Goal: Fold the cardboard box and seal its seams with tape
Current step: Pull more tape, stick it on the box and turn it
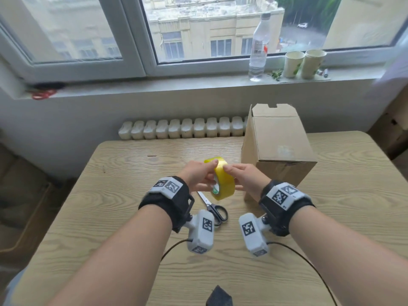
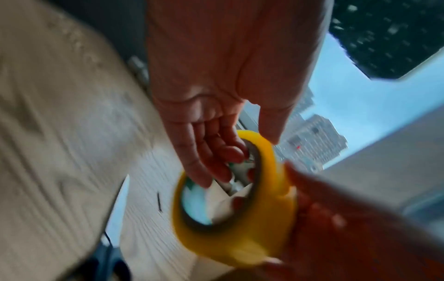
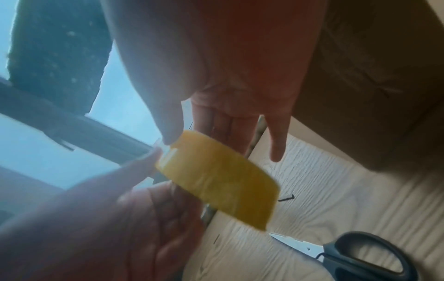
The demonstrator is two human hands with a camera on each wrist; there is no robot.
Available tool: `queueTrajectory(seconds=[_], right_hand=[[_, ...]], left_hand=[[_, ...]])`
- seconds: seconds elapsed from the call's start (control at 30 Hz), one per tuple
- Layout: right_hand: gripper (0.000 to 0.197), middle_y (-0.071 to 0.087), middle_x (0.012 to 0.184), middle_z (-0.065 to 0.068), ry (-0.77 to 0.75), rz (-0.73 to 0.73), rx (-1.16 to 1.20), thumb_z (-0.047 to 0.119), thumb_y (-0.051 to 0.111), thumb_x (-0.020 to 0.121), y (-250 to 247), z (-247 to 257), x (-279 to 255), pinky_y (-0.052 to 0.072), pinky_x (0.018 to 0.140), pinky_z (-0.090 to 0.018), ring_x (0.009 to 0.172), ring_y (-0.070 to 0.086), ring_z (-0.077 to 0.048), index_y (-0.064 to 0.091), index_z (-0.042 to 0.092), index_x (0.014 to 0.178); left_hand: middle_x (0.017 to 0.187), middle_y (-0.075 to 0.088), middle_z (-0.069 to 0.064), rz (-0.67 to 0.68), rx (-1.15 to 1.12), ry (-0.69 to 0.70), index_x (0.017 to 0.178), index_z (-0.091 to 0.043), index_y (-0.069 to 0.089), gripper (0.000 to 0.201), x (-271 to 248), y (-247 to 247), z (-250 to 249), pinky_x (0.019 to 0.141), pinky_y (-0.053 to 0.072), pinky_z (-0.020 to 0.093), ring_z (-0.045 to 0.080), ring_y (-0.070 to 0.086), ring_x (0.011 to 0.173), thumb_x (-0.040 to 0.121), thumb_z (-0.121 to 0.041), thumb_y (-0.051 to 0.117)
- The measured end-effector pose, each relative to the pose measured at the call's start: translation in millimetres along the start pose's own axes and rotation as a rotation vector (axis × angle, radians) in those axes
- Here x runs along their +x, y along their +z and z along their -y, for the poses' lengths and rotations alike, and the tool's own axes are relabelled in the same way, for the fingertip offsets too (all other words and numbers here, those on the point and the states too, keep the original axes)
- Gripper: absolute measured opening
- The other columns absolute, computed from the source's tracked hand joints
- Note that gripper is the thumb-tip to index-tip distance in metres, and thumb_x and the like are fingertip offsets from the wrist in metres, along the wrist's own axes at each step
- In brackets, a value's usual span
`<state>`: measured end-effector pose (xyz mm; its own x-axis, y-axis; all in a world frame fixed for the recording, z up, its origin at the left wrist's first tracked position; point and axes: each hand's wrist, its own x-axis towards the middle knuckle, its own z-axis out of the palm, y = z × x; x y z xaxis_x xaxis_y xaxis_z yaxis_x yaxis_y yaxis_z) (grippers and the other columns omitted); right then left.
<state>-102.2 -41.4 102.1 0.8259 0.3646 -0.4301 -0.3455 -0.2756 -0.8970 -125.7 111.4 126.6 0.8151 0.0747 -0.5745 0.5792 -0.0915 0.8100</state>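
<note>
A yellow tape roll (image 1: 224, 183) is held up over the table between both hands. My left hand (image 1: 199, 176) grips it with fingers hooked into the core (image 2: 223, 163) and thumb on the outer rim. My right hand (image 1: 239, 174) pinches the roll's top edge: the thumb tip touches the rim of the roll (image 3: 216, 178), and the fingers lie straight behind it. The brown cardboard box (image 1: 277, 146) stands upright at the right of the table, its top flaps raised, just beyond my right hand.
Black-handled scissors (image 1: 215, 209) lie on the wooden table (image 1: 110, 206) under the roll, also seen as scissors (image 3: 348, 254) in the right wrist view. A bottle (image 1: 258, 47) and two paper cups (image 1: 303, 64) stand on the windowsill. A radiator (image 1: 181, 129) runs behind the table.
</note>
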Motion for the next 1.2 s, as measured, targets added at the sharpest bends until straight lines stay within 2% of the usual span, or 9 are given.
queueTrajectory(seconds=[0.13, 0.27, 0.4, 0.5, 0.63, 0.8, 0.97, 1.07, 1.2], right_hand=[[0.016, 0.057, 0.095, -0.012, 0.049, 0.012, 0.040, 0.023, 0.053, 0.095, -10.6, 2.1, -6.9, 0.042, 0.076, -0.034, 0.090, 0.053, -0.024, 0.063, 0.012, 0.098], [0.012, 0.050, 0.085, -0.014, 0.064, -0.019, 0.068, 0.015, 0.053, 0.091, -20.5, 3.4, -15.9, 0.039, 0.069, -0.035, 0.079, 0.048, -0.025, 0.056, 0.007, 0.083], [0.009, 0.044, 0.073, -0.009, 0.047, 0.028, 0.083, 0.011, 0.052, 0.088, -27.2, 8.9, -28.0, 0.033, 0.062, -0.032, 0.067, 0.043, -0.020, 0.052, 0.010, 0.079], [0.010, 0.049, 0.086, -0.016, 0.037, 0.033, 0.103, 0.013, 0.050, 0.090, -34.9, 13.8, -39.9, 0.038, 0.070, -0.035, 0.080, 0.047, -0.027, 0.054, 0.004, 0.091], [0.036, 0.054, 0.103, -0.022, 0.009, 0.004, 0.086, 0.017, 0.052, 0.091, -45.0, 18.1, -50.6, 0.043, 0.080, -0.041, 0.092, 0.053, -0.032, 0.053, -0.007, 0.117], [0.022, 0.056, 0.094, -0.020, -0.007, 0.049, 0.137, 0.013, 0.045, 0.095, -55.7, 15.9, -63.2, 0.048, 0.069, -0.032, 0.077, 0.058, -0.026, 0.051, -0.003, 0.109], [0.026, 0.050, 0.101, -0.020, -0.010, 0.055, 0.142, 0.014, 0.044, 0.095, -59.1, 16.3, -73.4, 0.043, 0.077, -0.036, 0.090, 0.051, -0.031, 0.050, -0.004, 0.113], [0.040, 0.050, 0.104, -0.020, 0.006, 0.065, 0.148, 0.016, 0.044, 0.095, -60.4, 14.0, -78.0, 0.041, 0.084, -0.040, 0.094, 0.050, -0.032, 0.047, -0.010, 0.125], [0.029, 0.051, 0.098, -0.019, -0.008, 0.095, 0.204, 0.021, 0.048, 0.090, -62.6, 11.5, -84.2, 0.041, 0.083, -0.039, 0.088, 0.052, -0.030, 0.050, -0.001, 0.109]], left_hand=[[0.099, 0.057, 0.007, -0.172, 0.466, 0.145, 0.107, -0.008, 0.052, 0.021, -5.5, 3.0, -1.1, 0.070, 0.055, 0.035, 0.019, 0.059, 0.082, 0.095, -0.025, 0.053], [0.125, 0.050, -0.002, -0.096, 0.918, 0.390, 0.131, -0.033, 0.047, 0.062, -3.8, 7.3, 0.1, 0.092, 0.049, 0.032, 0.015, 0.051, 0.112, 0.078, -0.009, 0.068], [0.118, 0.051, 0.000, -0.117, 1.196, 0.479, 0.124, -0.029, 0.050, 0.043, -7.4, 23.2, -6.2, 0.087, 0.048, 0.032, 0.022, 0.054, 0.106, 0.085, -0.014, 0.058], [0.115, 0.056, 0.004, -0.138, 1.148, 0.453, 0.117, -0.019, 0.051, 0.031, -11.5, 32.0, -9.7, 0.081, 0.052, 0.035, 0.024, 0.057, 0.101, 0.087, -0.012, 0.048], [0.092, 0.054, 0.003, -0.091, 0.798, 0.364, 0.103, -0.013, 0.053, 0.017, -16.6, 40.3, -8.2, 0.056, 0.058, 0.033, 0.019, 0.059, 0.072, 0.090, -0.008, 0.044], [0.092, 0.056, 0.012, -0.004, 0.601, 0.288, 0.106, -0.006, 0.054, 0.021, -19.1, 50.1, -5.9, 0.051, 0.054, 0.033, 0.020, 0.056, 0.063, 0.087, -0.001, 0.045], [0.088, 0.057, 0.017, 0.053, 0.507, 0.252, 0.112, 0.000, 0.055, 0.029, -21.0, 55.2, -4.5, 0.048, 0.054, 0.033, 0.020, 0.054, 0.056, 0.085, 0.004, 0.046], [0.087, 0.058, 0.018, 0.077, 0.466, 0.230, 0.105, -0.001, 0.056, 0.025, -20.8, 58.1, -1.9, 0.046, 0.053, 0.031, 0.020, 0.053, 0.053, 0.083, 0.006, 0.046], [0.074, 0.056, 0.014, 0.061, 0.340, 0.148, 0.089, -0.006, 0.058, 0.016, -22.3, 61.6, 3.6, 0.046, 0.054, 0.032, 0.021, 0.054, 0.052, 0.087, 0.005, 0.047]])
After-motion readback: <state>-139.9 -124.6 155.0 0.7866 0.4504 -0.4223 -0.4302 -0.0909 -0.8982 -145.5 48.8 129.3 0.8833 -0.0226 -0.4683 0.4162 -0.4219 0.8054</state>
